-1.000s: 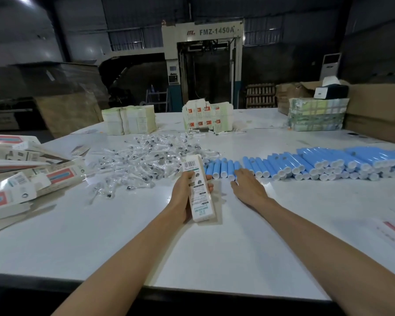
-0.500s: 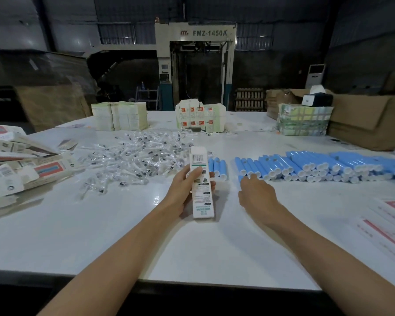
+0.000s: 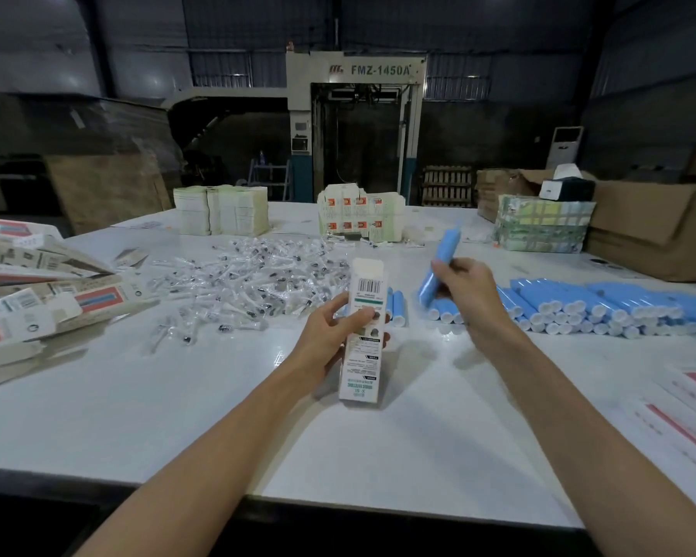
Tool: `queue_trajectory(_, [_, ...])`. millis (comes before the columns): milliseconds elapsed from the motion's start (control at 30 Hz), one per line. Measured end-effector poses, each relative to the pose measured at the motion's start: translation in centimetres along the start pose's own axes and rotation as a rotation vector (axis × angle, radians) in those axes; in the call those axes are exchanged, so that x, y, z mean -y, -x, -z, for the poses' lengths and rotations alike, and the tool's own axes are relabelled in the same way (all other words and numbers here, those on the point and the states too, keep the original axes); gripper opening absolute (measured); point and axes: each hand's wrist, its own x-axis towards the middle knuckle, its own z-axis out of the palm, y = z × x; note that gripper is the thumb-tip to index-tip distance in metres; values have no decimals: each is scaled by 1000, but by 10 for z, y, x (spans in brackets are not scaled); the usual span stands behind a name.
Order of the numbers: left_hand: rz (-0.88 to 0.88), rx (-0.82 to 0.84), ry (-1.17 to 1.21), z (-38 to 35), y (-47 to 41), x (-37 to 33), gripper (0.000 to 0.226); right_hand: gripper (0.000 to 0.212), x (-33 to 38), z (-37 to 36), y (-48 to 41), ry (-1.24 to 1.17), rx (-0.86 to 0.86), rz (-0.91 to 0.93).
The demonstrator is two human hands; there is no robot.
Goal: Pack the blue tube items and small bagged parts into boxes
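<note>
My left hand [image 3: 330, 335] grips a long white printed box [image 3: 363, 335] upright over the table, its top flap open. To its right, my right hand [image 3: 469, 295] holds one blue tube [image 3: 443, 259], lifted and tilted above the table. A long row of blue tubes with white caps [image 3: 603, 307] lies along the right side. Two more blue tubes [image 3: 396, 307] lie just behind the box. A heap of small clear bagged parts [image 3: 250, 279] covers the table's middle left.
Flat printed cartons [image 3: 37, 299] pile up at the left edge. Stacks of folded boxes [image 3: 222, 211] and a red-marked stack [image 3: 358, 215] stand at the back. A wrapped bundle [image 3: 543, 227] and cardboard boxes [image 3: 655, 231] sit back right. Printed sheets [image 3: 684, 420] lie front right on the white table [image 3: 177, 416].
My right hand has picked a blue tube out of the row and raised it. My left hand has lifted the white box more upright.
</note>
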Motion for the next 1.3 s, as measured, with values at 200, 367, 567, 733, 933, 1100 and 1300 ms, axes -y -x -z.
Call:
queue_trajectory(200, [-21,53,-26,-1,1,0,42,40,46,-30,-7,-457,77,123])
queue_trajectory(367, [-24,64,-61,0,1,0,50,52,29,-41,-17,-105,49,106])
queue_trajectory(567, [-24,82,-98,-1,2,1,50,79,33,-29,-26,107,157,136])
queue_trajectory(733, [-18,89,-112,-2,2,3,50,58,33,-36,-23,229,290,62])
queue_trajectory(933, [-4,12,-87,2,-3,8,41,17,3,-48,-11,316,377,90])
queue_trajectory(1100, [19,-174,-14,13,-9,6,35,24,-18,-66,-14,286,300,151])
queue_trajectory(1300, [-59,-487,35,43,-14,3,25,25,-58,-116,-30,449,313,227])
